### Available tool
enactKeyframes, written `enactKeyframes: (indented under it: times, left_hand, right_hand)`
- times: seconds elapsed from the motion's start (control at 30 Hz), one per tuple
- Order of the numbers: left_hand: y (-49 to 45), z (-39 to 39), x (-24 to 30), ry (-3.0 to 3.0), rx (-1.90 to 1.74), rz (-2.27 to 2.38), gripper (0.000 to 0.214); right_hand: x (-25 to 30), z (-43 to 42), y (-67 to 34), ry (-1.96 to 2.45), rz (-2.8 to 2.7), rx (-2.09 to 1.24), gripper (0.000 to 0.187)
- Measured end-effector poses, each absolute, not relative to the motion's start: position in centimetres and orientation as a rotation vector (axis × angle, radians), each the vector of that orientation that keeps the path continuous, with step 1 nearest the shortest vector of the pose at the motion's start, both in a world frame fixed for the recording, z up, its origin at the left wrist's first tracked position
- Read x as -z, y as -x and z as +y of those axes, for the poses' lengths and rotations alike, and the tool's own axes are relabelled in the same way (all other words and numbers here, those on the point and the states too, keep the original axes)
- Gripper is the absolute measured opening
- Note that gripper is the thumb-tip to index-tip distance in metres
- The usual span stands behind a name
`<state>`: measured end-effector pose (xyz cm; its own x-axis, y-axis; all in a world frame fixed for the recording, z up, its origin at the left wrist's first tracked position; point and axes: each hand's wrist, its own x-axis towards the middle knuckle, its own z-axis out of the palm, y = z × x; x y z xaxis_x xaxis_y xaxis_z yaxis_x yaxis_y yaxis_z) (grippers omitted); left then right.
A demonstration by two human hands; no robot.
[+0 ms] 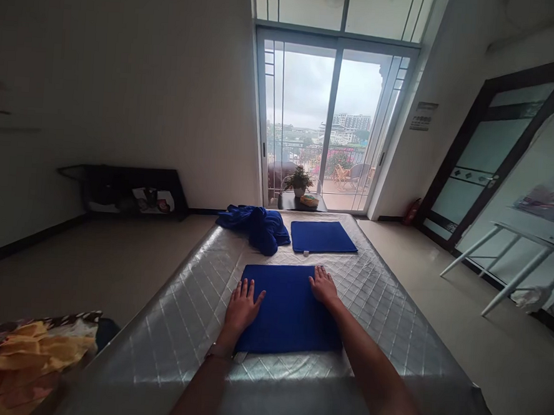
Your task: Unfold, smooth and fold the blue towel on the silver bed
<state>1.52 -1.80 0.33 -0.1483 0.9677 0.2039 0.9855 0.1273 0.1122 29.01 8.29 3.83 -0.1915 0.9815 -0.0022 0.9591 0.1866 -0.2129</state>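
Observation:
A flat, folded blue cloth point(287, 314) lies in front of me on the silver quilted table cover point(374, 307). My left hand point(243, 305) rests on its left edge, fingers spread and pointing away from me. Near the far right corner of the same cloth, my right hand point(323, 285) lies flat with its fingers extended. Beyond it is a second folded blue cloth point(323, 236), squared off, with a small white tag at its near edge. A crumpled heap of blue cloth point(257, 226) sits to the left of that one.
A chair point(284, 200) bearing a potted plant point(298, 181) stands past the far edge, before a sliding glass door point(329, 123). Yellow and patterned fabrics point(28, 355) are piled at lower left. On the right stand a white-legged table point(518, 247) and a dark-framed door point(490, 164).

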Motion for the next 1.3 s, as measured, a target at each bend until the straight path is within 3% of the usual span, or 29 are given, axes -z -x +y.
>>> enactKeyframes:
  times: [0.63, 0.97, 1.13, 1.3]
  left_hand:
    - [-1.5, -1.1, -1.6, 1.882, 0.234, -2.491, 0.086]
    - [-13.5, 4.9, -3.1, 2.529, 0.381, -1.921, 0.074]
    - [-15.9, 7.0, -2.5, 2.538, 0.424, -1.939, 0.067]
    - [-12.2, 6.9, -1.9, 2.431, 0.382, -2.086, 0.071]
  right_hand:
    - [-2.7, 8.4, -29.2, 1.872, -2.229, -0.251, 0.068]
    - [-2.7, 8.3, -29.3, 1.887, -2.255, -0.228, 0.066]
    - [-2.5, 8.3, -29.5, 1.865, -2.296, -0.200, 0.063]
    - [-2.6, 8.5, -29.3, 1.893, -2.258, -0.224, 0.066]
